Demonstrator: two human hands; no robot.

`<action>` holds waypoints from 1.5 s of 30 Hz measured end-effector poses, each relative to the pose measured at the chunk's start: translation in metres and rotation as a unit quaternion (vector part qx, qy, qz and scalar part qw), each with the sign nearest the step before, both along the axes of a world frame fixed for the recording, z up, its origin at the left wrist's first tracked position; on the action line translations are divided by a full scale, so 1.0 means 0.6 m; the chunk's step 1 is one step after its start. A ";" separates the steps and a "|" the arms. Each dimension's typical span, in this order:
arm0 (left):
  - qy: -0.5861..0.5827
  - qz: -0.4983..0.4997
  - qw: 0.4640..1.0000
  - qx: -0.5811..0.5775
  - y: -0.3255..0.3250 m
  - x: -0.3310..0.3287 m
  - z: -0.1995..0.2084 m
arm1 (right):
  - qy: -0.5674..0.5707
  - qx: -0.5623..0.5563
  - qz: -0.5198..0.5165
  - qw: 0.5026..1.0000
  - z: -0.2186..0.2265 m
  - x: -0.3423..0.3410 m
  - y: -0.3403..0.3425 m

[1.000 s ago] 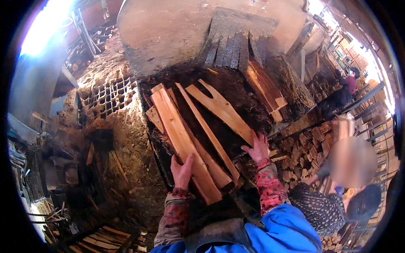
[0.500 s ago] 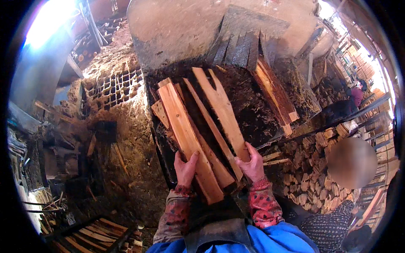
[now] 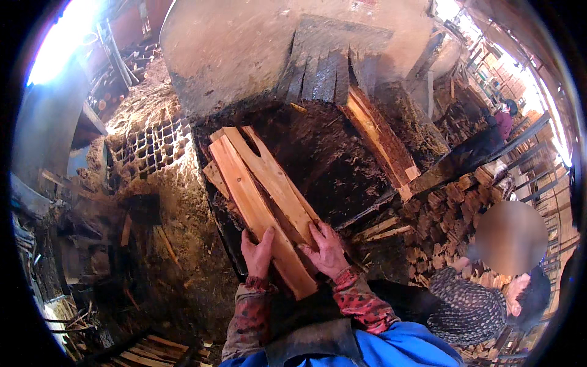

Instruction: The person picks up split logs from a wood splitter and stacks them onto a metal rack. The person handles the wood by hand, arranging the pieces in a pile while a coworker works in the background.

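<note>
My left hand (image 3: 259, 252) is closed around the near end of a long pale wooden board (image 3: 247, 199), its thumb on the top face. My right hand (image 3: 326, 248) grips the near end of a second, notched board (image 3: 278, 183) that lies close along the first one's right side. Both boards slant away to the far left over a dark work surface (image 3: 318, 147). A shorter wood piece (image 3: 216, 178) shows from under the left board. What lies beneath the boards is mostly hidden.
A split timber (image 3: 380, 140) emerges from under dark hanging strips (image 3: 321, 76) at the machine. Split wood is piled at right (image 3: 440, 220), where another person in a patterned sleeve (image 3: 468, 306) works. A black-framed rack of slats (image 3: 153, 350) stands lower left.
My right hand has moved left with the notched board, bringing it against the left board. The gap between them has narrowed. The other person at right has leaned in, hands now showing.
</note>
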State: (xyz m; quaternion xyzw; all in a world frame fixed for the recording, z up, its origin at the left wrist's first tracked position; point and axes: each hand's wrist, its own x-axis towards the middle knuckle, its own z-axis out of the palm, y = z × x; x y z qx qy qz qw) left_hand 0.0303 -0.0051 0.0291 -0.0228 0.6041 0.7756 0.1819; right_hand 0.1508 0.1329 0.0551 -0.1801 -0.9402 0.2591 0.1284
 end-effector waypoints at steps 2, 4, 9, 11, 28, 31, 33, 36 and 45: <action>0.004 0.002 1.000 0.008 0.000 0.001 -0.001 | 0.003 0.003 -0.004 1.000 -0.003 0.000 -0.002; 0.012 0.001 1.000 0.016 -0.001 0.000 -0.009 | 0.006 0.009 -0.010 1.000 -0.007 0.001 -0.004; 0.031 -0.002 0.999 0.008 -0.001 0.000 -0.018 | 0.019 0.017 -0.007 1.000 -0.012 0.001 -0.002; 0.023 -0.007 1.000 0.012 -0.002 0.001 -0.017 | 0.018 0.008 -0.007 1.000 -0.010 0.002 -0.002; 0.017 0.011 0.998 0.058 -0.003 0.007 -0.023 | 0.042 -0.012 0.006 0.999 -0.029 0.007 0.004; -0.009 -0.001 0.994 0.106 -0.007 0.010 -0.001 | 0.026 -0.015 0.006 1.000 -0.022 0.007 0.001; 0.009 0.004 0.996 0.089 -0.004 0.008 -0.010 | 0.020 -0.014 0.001 1.000 -0.016 0.006 -0.001; 0.019 0.007 0.999 0.042 -0.005 0.008 -0.008 | 0.032 -0.028 0.005 0.999 -0.020 0.004 0.001; 0.039 0.004 0.997 0.063 0.001 0.002 -0.034 | 0.031 -0.018 -0.009 0.999 -0.010 0.003 0.001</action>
